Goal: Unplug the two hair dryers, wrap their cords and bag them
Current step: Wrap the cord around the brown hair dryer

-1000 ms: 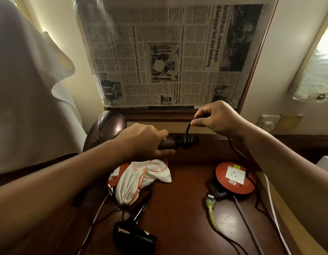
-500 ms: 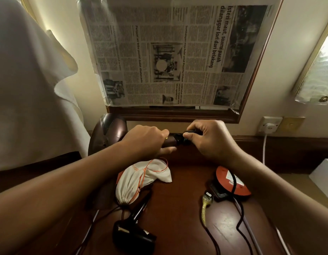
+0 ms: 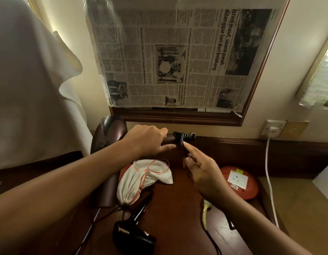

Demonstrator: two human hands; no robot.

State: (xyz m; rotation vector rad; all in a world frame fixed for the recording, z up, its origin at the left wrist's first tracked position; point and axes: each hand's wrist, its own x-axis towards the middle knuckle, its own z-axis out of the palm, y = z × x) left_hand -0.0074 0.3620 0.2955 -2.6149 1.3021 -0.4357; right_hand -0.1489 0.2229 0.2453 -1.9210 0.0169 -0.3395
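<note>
Brown hair dryer [image 3: 111, 137]: held above desk [image 3: 177, 208], left hand [image 3: 146, 142] clenched round handle to steady it. Cord [image 3: 183, 142]: coiled at handle end; right hand [image 3: 201, 168] pinches it w/ thumb & forefinger, prob. guiding next turn. Black dryer [image 3: 131, 236], white bag [image 3: 141, 179]: on desk, waiting.

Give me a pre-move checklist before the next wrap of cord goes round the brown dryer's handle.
1. Left hand grips the brown hair dryer by its handle: ok.
2. Right hand pinches the black cord: ok.
3. Cord coils already round the handle end: ok.
4. Brown dryer's plug free of the round red extension reel: cannot tell.
5. White drawstring bag open and ready: not ok; it lies bunched on the dark wooden table.
6. Black hair dryer wrapped: not ok.
</note>
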